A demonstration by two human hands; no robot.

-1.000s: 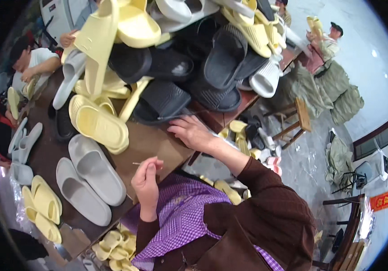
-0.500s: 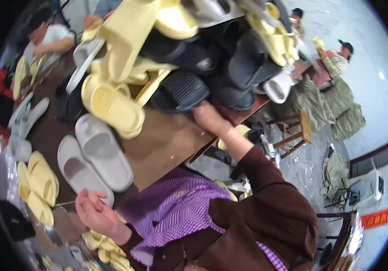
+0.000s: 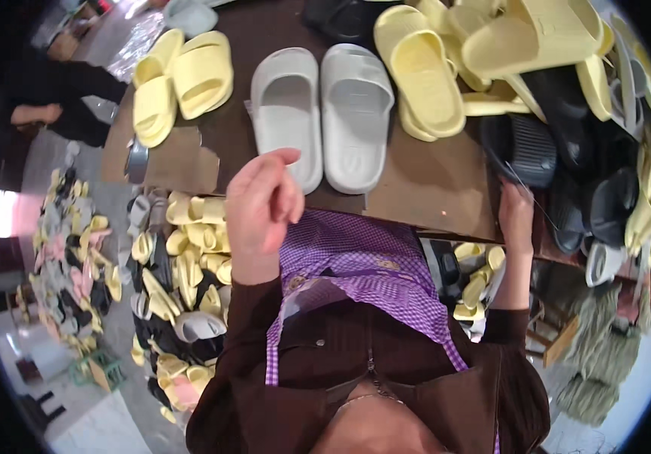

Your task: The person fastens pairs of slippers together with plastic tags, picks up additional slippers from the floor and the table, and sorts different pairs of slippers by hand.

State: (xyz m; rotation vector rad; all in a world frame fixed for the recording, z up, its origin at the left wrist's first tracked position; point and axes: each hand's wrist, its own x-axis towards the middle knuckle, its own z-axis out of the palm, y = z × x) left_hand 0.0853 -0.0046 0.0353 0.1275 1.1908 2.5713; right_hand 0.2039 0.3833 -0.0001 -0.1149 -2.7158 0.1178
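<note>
My left hand [image 3: 265, 204] is raised at the table's near edge, beside the heel of the left slipper in a pale grey pair [image 3: 356, 121]. Its fingers are curled in, and whatever they may hold is hidden. To the right, my right hand [image 3: 517, 216] closes on the near end of a black slipper [image 3: 531, 151] with a ribbed strap; its fingertips are partly hidden there. A thin thread runs down from that slipper past the hand. Both grey slippers lie flat side by side, heels toward me.
Yellow slippers [image 3: 431, 83] lie right of the grey pair, beside a mixed pile reaching the table's right side. Another yellow pair [image 3: 193, 76] sits at left. Many slippers [image 3: 197, 250] fill the floor at left. A wooden stool [image 3: 556, 340] and sacks [image 3: 605, 340] stand at right.
The view has swung round, bringing the floor slippers at left into sight. My left hand is now higher beside the grey slipper's heel. My right hand stays at the black slipper.
</note>
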